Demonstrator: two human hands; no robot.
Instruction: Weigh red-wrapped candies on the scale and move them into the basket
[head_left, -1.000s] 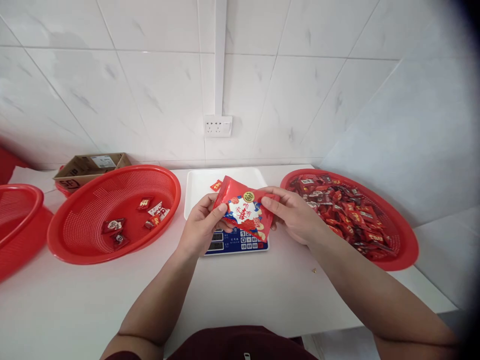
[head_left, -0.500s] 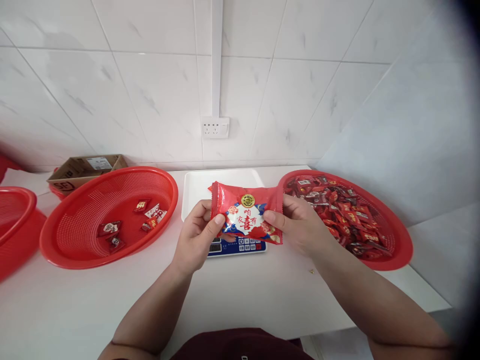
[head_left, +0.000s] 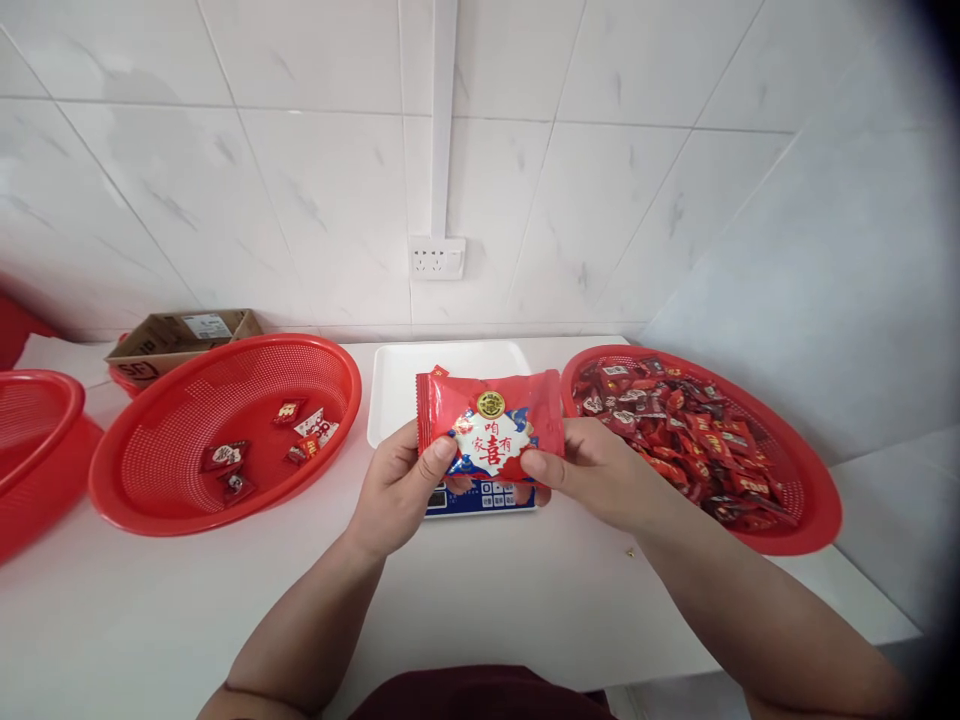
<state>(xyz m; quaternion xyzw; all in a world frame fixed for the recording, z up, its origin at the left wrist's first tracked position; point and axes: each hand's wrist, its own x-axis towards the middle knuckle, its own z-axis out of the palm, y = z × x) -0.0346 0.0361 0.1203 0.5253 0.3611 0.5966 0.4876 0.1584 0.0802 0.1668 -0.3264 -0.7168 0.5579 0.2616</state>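
A red candy packet (head_left: 491,425) with a gold round emblem and a white patterned panel is held up in front of me, its printed face toward me. My left hand (head_left: 397,490) grips its left edge, thumb on the front. At the right edge, my right hand (head_left: 592,465) pinches it the same way, with fingers partly hidden behind. Beneath and behind the packet is a digital scale with a white pan (head_left: 394,395) and a blue keypad (head_left: 480,500). The packet covers much of the scale. A small red piece (head_left: 439,371) shows just above the packet's top edge.
On the right stands a red basket (head_left: 821,515) heaped with wrapped candies (head_left: 675,430). Another red basket (head_left: 157,500) on the left holds several wrapped pieces. Behind it is a cardboard box (head_left: 184,335). Part of a further red basket (head_left: 45,470) shows at far left. A wall socket (head_left: 437,259) is above the scale.
Both hands still hold the packet, which has tilted slightly, with its left end a little higher and further left. The whole view has shifted slightly.
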